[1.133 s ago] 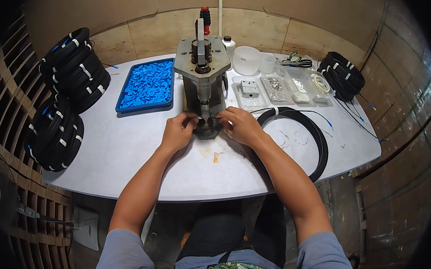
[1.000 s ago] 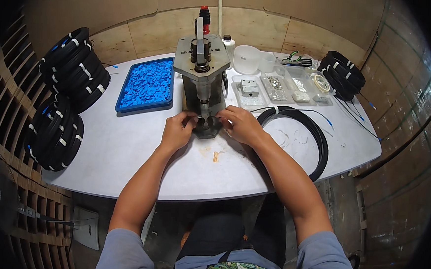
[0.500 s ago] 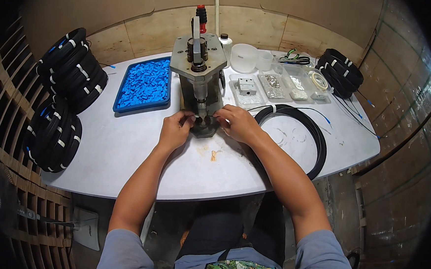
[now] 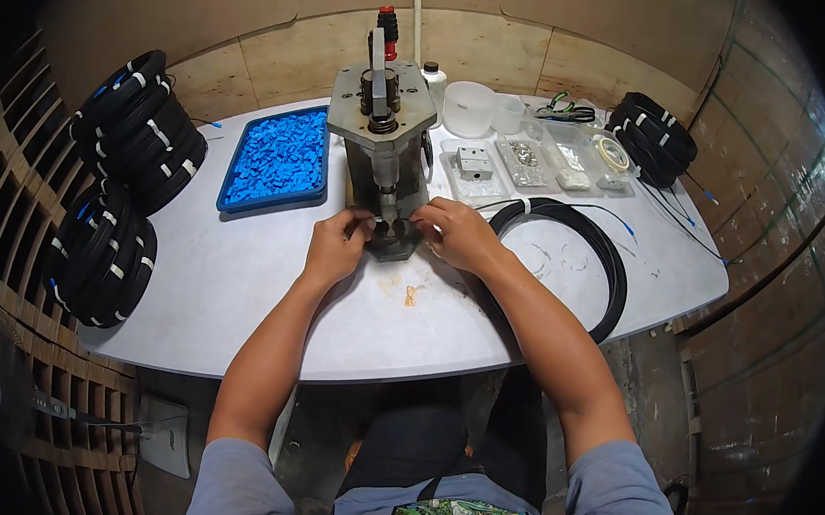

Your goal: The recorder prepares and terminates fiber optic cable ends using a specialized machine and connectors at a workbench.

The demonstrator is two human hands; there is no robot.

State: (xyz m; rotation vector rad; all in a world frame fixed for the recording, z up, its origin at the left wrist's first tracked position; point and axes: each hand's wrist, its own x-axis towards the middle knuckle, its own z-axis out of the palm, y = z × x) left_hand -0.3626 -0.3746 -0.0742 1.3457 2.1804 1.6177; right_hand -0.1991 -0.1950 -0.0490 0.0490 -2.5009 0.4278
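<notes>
both hands sit at the base of a small metal bench press [image 4: 385, 133] near the middle of the white table [image 4: 240, 294]. left hand [image 4: 338, 245] is at the left side of the press base, fingers curled narrow and pinched toward the die area; what they grip is too small to tell. right hand [image 4: 459, 234] is at the right side of the base, fingers likewise curled in and touching the base edge; held item cannot be made out. a coil of black cable [image 4: 573, 258] lies just right of the press, under the right forearm. blue tray of small blue parts [image 4: 279, 160] is left of the press. clear trays with small metal parts [image 4: 530, 163] are behind and right of the press. bundled black cable coils [image 4: 137, 132] are stacked far left of the press, more [image 4: 651, 135] far right.
</notes>
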